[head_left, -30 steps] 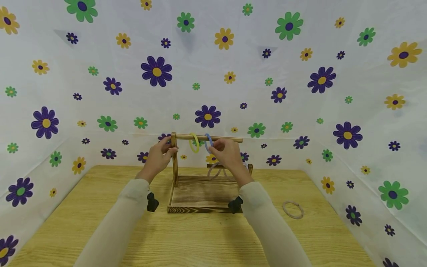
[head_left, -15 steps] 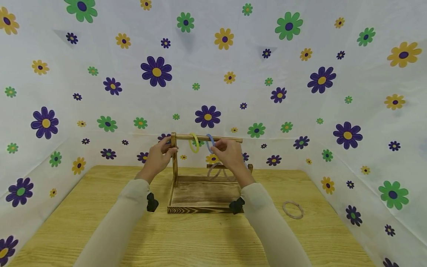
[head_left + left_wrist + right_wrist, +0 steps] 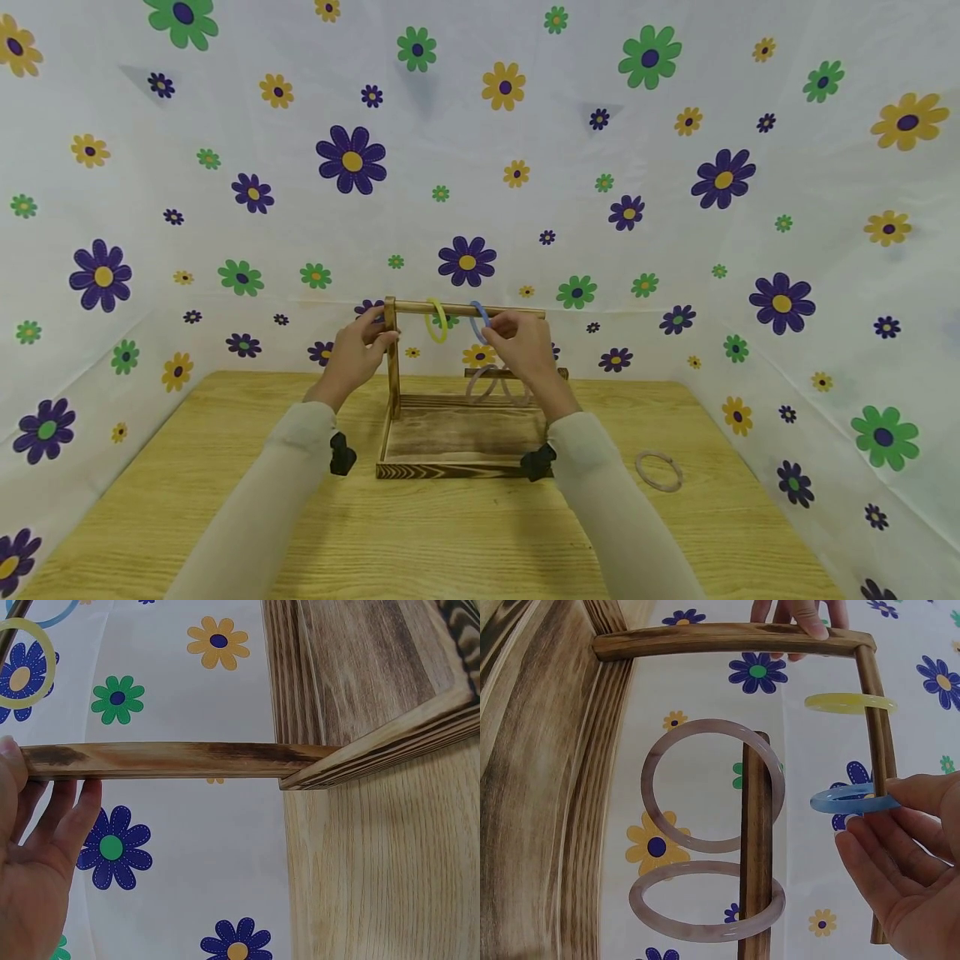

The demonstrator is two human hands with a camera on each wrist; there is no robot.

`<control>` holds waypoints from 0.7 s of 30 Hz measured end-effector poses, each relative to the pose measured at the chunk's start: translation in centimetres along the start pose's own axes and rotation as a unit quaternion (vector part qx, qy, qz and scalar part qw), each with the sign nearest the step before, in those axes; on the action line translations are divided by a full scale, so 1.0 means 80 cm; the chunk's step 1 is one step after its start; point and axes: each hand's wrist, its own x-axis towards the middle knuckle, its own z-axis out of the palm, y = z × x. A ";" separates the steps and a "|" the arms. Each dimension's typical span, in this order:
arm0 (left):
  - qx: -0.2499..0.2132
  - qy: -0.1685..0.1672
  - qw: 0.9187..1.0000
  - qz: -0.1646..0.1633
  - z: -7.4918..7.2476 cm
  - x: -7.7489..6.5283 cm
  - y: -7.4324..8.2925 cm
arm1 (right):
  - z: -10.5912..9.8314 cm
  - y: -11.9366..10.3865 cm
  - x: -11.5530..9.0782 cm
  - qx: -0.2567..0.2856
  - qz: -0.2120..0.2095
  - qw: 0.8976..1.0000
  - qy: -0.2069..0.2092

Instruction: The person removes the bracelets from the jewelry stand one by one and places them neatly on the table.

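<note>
A wooden bangle stand point(image 3: 465, 433) with a tray base stands on the table. My left hand point(image 3: 356, 350) grips the top of its upright post point(image 3: 172, 760), thumb on one side and fingers on the other. Around the upper rod point(image 3: 883, 750) hang a yellow bangle point(image 3: 832, 703), nearer the post, and a translucent blue bangle point(image 3: 847, 801). My right hand point(image 3: 915, 870) pinches the blue one between thumb and fingers, toward the rod's free end. On the lower rod point(image 3: 756, 802) hang two pale mauve bangles, one upright bangle point(image 3: 647, 780) and one tilted bangle point(image 3: 635, 896).
Another mauve-brown bangle point(image 3: 639, 469) lies flat on the wooden table point(image 3: 450, 542), right of the stand. Flower-printed white sheeting point(image 3: 480, 125) encloses the back and both sides. Dark straps with small devices point(image 3: 342, 454) sit at both wrists.
My right hand has slid the blue bangle a little to the right along the upper rod, away from the yellow one. The left hand has stayed on the post.
</note>
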 end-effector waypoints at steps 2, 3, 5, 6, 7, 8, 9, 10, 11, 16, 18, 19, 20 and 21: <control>0.001 0.000 1.000 0.000 0.000 0.000 0.000 | -0.001 0.001 0.000 0.001 0.003 1.000 -0.001; 0.001 -0.001 1.000 0.000 0.000 0.000 0.000 | -0.001 0.001 0.000 0.001 0.005 1.000 -0.002; 0.000 -0.001 1.000 -0.001 0.000 0.000 0.000 | -0.002 0.002 0.000 0.001 0.008 1.000 -0.001; -0.001 -0.002 1.000 -0.002 0.000 0.000 0.000 | -0.002 0.003 0.000 0.001 0.010 1.000 -0.001; -0.001 -0.002 1.000 -0.003 0.000 0.000 -0.001 | -0.003 0.003 0.000 -0.001 0.011 1.000 0.000; -0.001 -0.002 1.000 -0.004 0.000 0.000 -0.001 | -0.003 0.003 0.000 -0.001 0.012 1.000 0.000; 0.000 -0.002 1.000 -0.004 0.000 0.000 -0.001 | -0.004 0.004 0.000 -0.001 0.013 1.000 0.001; 0.001 -0.002 1.000 -0.005 0.000 0.000 0.000 | -0.005 0.004 0.000 -0.001 0.014 1.000 0.001; 0.001 -0.001 1.000 -0.005 0.000 0.000 0.000 | -0.005 0.005 0.000 -0.002 0.014 1.000 0.002; 0.000 -0.002 1.000 -0.004 0.000 0.000 0.000 | -0.008 0.007 -0.001 -0.009 0.010 1.000 0.009; -0.002 -0.001 1.000 -0.004 0.000 0.000 0.001 | -0.009 0.008 -0.002 -0.009 0.011 1.000 0.011; -0.003 -0.001 1.000 -0.005 0.000 0.000 0.001 | -0.010 0.008 -0.002 -0.010 0.011 1.000 0.011; -0.004 -0.001 1.000 -0.004 0.000 0.000 0.001 | -0.010 0.008 -0.002 -0.009 0.012 1.000 0.011; -0.004 0.000 1.000 -0.004 0.000 0.000 0.001 | -0.010 0.008 -0.002 -0.008 0.013 1.000 0.010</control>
